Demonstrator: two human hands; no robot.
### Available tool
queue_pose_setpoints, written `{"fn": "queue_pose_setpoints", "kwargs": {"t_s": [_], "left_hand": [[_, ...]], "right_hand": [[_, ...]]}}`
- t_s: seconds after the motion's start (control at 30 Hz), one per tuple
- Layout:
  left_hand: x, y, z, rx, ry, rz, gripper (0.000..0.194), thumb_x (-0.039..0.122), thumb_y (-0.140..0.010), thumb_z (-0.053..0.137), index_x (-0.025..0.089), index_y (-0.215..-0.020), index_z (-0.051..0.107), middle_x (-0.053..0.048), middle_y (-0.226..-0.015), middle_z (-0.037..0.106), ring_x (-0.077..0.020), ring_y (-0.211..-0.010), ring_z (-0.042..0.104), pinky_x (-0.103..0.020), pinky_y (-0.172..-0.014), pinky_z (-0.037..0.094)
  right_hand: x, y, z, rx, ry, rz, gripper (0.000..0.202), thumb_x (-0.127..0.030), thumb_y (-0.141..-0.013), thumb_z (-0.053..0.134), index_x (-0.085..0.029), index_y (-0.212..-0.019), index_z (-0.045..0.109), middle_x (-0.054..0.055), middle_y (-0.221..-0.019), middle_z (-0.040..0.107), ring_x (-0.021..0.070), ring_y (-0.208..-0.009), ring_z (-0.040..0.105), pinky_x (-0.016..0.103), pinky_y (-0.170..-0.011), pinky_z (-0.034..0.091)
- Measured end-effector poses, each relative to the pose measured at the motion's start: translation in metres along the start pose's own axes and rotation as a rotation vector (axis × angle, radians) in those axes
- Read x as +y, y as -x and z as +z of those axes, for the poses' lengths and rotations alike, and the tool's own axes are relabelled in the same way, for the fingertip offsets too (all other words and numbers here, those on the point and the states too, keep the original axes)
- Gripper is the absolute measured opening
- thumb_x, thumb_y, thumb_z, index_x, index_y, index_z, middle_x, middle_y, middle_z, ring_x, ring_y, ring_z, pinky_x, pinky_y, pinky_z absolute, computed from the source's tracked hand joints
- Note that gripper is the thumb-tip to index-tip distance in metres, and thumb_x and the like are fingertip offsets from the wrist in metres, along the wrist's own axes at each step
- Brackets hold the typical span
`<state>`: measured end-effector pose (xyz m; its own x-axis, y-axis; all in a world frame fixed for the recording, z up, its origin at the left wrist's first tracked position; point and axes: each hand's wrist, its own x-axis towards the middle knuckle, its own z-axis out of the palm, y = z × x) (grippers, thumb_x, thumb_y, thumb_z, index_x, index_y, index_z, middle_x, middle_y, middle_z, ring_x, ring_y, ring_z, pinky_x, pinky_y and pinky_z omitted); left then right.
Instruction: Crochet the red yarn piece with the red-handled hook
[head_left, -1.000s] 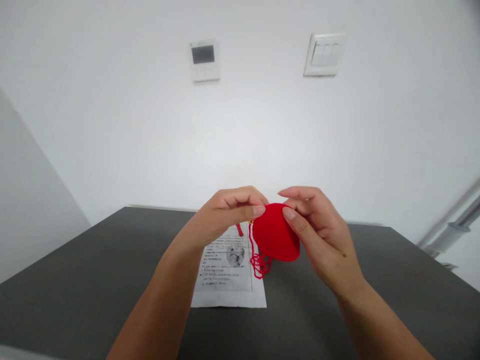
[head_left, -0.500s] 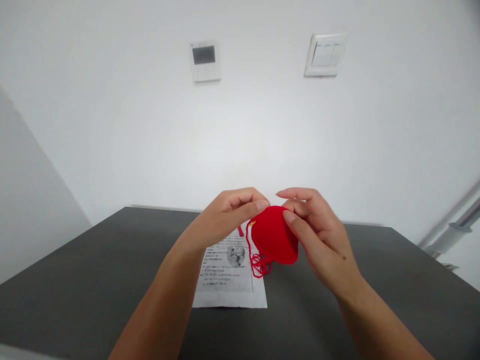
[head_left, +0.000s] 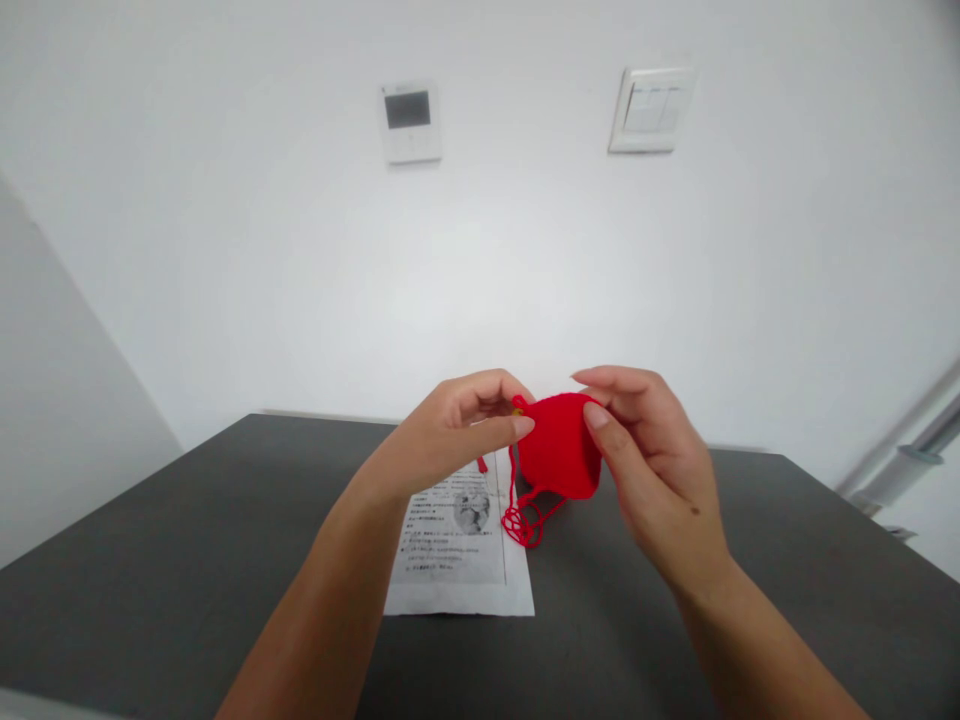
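Note:
A small red fabric pouch (head_left: 561, 447) is held up between my two hands above the dark table. My left hand (head_left: 480, 415) pinches its upper left edge, where a bit of yellow shows by the thumb. At the upper right edge, my right hand (head_left: 637, 440) grips it with thumb in front and fingers behind, the index finger raised. Loose red cord (head_left: 523, 525) hangs from the pouch in a tangle of loops at its lower left. A little red tassel (head_left: 482, 465) shows just below my left hand. The back of the pouch is hidden.
A printed sheet of paper (head_left: 465, 590) with a round grey picture lies on the dark table (head_left: 187, 530), partly under my left hand. Behind stands a white wall with a small screen panel (head_left: 410, 122) and a light switch (head_left: 652, 110). Grey pipes (head_left: 911, 460) run at the right.
The pouch has risen slightly and turned, its top edge now straighter between the hands. My right hand has shifted a little right and up. The cord tangle has swung with it.

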<state>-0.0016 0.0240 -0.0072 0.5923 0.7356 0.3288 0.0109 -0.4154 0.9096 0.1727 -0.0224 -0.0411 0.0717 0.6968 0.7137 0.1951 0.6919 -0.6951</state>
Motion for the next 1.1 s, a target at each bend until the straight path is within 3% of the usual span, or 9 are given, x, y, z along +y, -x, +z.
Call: {"fn": "queue_pose_setpoints", "kwargs": {"t_s": [0.23, 0.43, 0.7, 1.0, 1.1], "left_hand": [[-0.0007, -0.0019, 0.0021, 0.070, 0.061, 0.011, 0.016, 0.030, -0.077, 0.065, 0.015, -0.078, 0.059, 0.001, -0.069, 0.058, -0.0095, -0.063, 0.052, -0.022, -0.059, 0.040], [-0.0017, -0.0023, 0.0026, 0.084, 0.107, 0.002, 0.018, 0.032, -0.079, 0.063, 0.016, -0.074, 0.057, 0.002, -0.068, 0.058, -0.0088, -0.061, 0.052, -0.021, -0.058, 0.040], [-0.0050, -0.0029, 0.0005, 0.115, 0.096, -0.001, 0.018, 0.033, -0.079, 0.063, 0.017, -0.076, 0.057, 0.002, -0.068, 0.059, -0.0091, -0.060, 0.052, -0.021, -0.057, 0.040], [-0.0052, -0.0035, -0.0007, 0.113, 0.101, 0.050, 0.017, 0.032, -0.079, 0.064, 0.017, -0.077, 0.058, 0.002, -0.069, 0.059, -0.0087, -0.061, 0.053, -0.021, -0.058, 0.041], [-0.0035, -0.0031, 0.0004, 0.116, 0.108, 0.036, 0.018, 0.033, -0.079, 0.064, 0.017, -0.076, 0.057, 0.003, -0.067, 0.059, -0.0087, -0.060, 0.053, -0.021, -0.057, 0.040]], "right_hand": [[-0.0009, -0.0029, -0.0002, -0.036, -0.001, 0.085, 0.011, -0.029, -0.091, 0.051, -0.022, -0.096, 0.058, -0.002, -0.072, 0.059, 0.0103, -0.059, 0.054, 0.020, -0.050, 0.042], [-0.0021, -0.0044, -0.0027, -0.066, 0.064, 0.091, 0.020, -0.032, -0.094, 0.046, -0.020, -0.086, 0.060, -0.002, -0.067, 0.057, 0.0103, -0.057, 0.050, 0.021, -0.051, 0.040], [-0.0017, -0.0024, -0.0020, -0.037, -0.035, 0.124, 0.023, -0.035, -0.094, 0.045, -0.024, -0.104, 0.063, 0.002, -0.085, 0.065, 0.0136, -0.071, 0.057, 0.024, -0.061, 0.046], [-0.0019, -0.0011, -0.0028, -0.012, -0.072, 0.171, 0.028, -0.040, -0.093, 0.046, -0.024, -0.110, 0.062, 0.001, -0.078, 0.063, 0.0132, -0.067, 0.057, 0.024, -0.059, 0.046], [-0.0047, -0.0019, -0.0017, -0.043, -0.056, 0.170, 0.027, -0.038, -0.090, 0.051, -0.024, -0.110, 0.061, -0.002, -0.067, 0.060, 0.0119, -0.059, 0.056, 0.022, -0.054, 0.045]]}}
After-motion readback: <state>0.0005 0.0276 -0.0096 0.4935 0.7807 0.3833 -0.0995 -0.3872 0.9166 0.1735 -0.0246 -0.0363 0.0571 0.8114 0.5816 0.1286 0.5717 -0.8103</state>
